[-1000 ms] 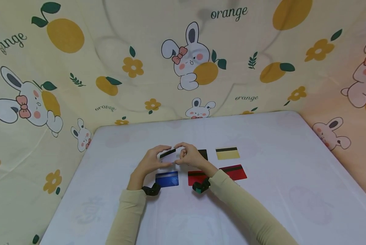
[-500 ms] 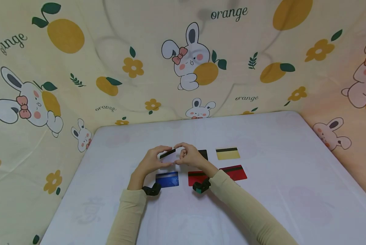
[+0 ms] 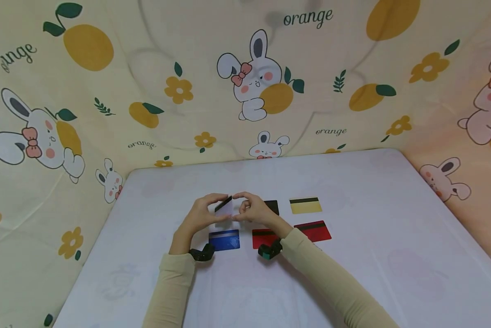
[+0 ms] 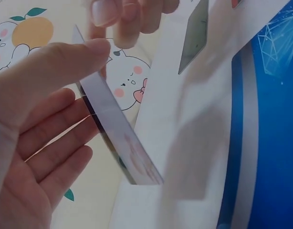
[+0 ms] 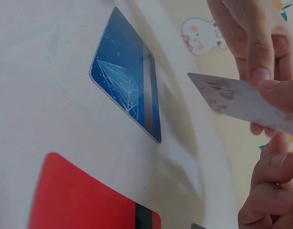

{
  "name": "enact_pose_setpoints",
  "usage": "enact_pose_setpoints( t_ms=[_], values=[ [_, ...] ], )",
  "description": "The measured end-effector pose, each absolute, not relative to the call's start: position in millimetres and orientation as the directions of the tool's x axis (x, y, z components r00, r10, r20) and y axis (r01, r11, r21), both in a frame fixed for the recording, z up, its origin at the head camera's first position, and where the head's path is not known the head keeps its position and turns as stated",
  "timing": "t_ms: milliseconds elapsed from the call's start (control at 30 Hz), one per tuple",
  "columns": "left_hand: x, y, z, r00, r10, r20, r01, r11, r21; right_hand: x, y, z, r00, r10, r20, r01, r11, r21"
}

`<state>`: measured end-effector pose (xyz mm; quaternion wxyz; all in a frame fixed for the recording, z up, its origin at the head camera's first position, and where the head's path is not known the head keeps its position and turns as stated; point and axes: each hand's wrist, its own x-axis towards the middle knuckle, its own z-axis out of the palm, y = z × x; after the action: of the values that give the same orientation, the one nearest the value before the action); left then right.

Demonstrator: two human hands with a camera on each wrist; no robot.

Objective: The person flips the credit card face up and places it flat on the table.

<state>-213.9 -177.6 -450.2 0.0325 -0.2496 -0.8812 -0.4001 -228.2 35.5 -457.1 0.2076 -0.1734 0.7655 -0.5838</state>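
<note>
A white plastic card (image 3: 224, 209) with a black stripe is held up tilted over the table between both hands. My left hand (image 3: 201, 215) grips it by its edges between thumb and fingers. Opposite, my right hand (image 3: 256, 211) has its thumb and index finger at the card's right corners, with the other fingers curled in. In the left wrist view the card (image 4: 122, 133) shows nearly edge-on, the left thumb (image 4: 65, 59) across one end. A faint pinkish print shows on the card (image 5: 232, 95) in the right wrist view, where the right thumb (image 5: 282, 95) overlaps it.
On the white table (image 3: 364, 273) lie a blue card (image 3: 224, 240), a red card (image 3: 263, 238) partly behind the right wrist, another red card (image 3: 318, 231), a black card (image 3: 273, 206) half hidden by the right hand, and a gold card (image 3: 306, 206). A printed cloth (image 3: 331, 59) hangs behind.
The white card has tilted more steeply and turned, so it looks narrower. My left hand has shifted slightly left; the right fingertips followed a little. The cards on the table have stayed put.
</note>
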Motion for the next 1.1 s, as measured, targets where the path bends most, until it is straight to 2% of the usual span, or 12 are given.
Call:
enact_pose_setpoints(
  t_ms=[300,633,1100],
  values=[
    [-214,-182,-447,-0.904,0.361,0.230,0.400,0.520,0.755,-228,32,-458,-0.852,-0.508,-0.125,0.006,0.230,-0.973],
    [-212,-182,-444,-0.904,0.338,0.263,0.400,0.447,0.800,-227,32,-464,-0.855,-0.493,-0.162,0.060,0.217,-0.974],
    [-210,-180,-440,-0.921,0.317,0.228,0.342,0.372,0.863,-227,27,-470,-0.852,-0.495,-0.169,0.091,0.178,-0.980]
  ],
)
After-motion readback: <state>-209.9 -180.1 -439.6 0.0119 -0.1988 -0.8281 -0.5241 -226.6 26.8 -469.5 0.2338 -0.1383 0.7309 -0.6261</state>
